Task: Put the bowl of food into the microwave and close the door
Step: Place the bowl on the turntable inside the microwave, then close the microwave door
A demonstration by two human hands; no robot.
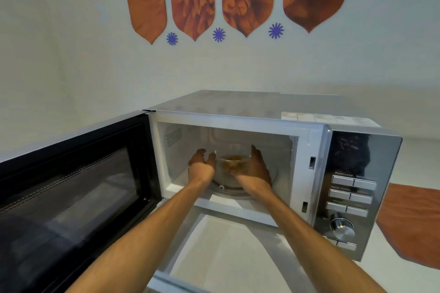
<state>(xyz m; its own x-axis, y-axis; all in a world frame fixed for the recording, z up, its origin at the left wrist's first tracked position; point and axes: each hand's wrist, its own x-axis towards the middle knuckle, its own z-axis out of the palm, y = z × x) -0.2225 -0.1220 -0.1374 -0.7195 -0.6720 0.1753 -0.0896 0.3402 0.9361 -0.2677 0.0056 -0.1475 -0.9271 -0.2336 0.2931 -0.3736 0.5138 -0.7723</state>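
A clear glass bowl (234,158) with orange-yellow food in it is inside the open microwave (238,107), over the glass turntable (238,190). My left hand (202,165) is against the bowl's left side, fingertips at the rim. My right hand (256,169) cups its right side with the thumb raised. Both forearms reach in through the opening. I cannot tell whether the bowl rests on the turntable. The microwave door (71,188), black with a mesh window, is swung fully open to the left.
The mirrored control panel (352,185) with buttons and a dial (341,227) is on the microwave's right. An orange cloth (412,223) lies on the white counter (221,252) to the right. The wall with orange decorations is close behind.
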